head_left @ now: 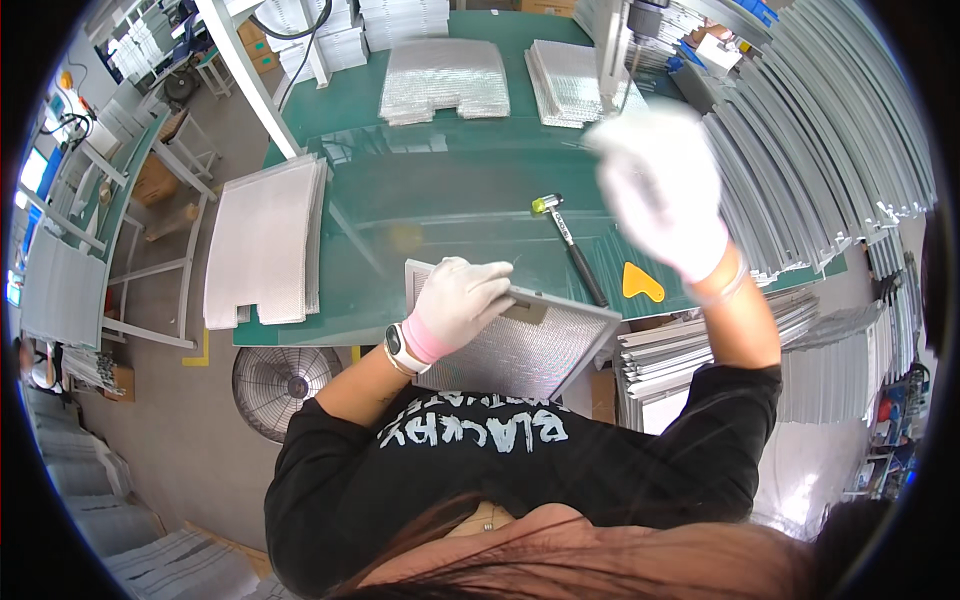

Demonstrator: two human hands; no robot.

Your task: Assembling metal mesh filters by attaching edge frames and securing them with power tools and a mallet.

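Note:
My left hand (pixel 460 309), in a white glove with a pink cuff, grips the upper edge of a silver metal mesh filter panel (pixel 510 350). The panel leans, tilted, between my body and the table's front edge. My gloved right hand (pixel 660 190) is raised over the right side of the table, smeared by motion, and its fingers cannot be made out. Nearest below it lie a yellow flat scraper-like piece (pixel 641 282) and a hammer (pixel 570 250) with a black handle and a yellow-green head. Behind the hand hangs a dark powered tool (pixel 645 18), partly cut off.
The green tabletop (pixel 450 190) carries mesh sheets stacked at the left (pixel 265 240), the back (pixel 445 82) and the back right (pixel 572 85). Long metal frame strips (pixel 830 130) crowd the right side. A floor fan (pixel 290 388) stands below the table's left front.

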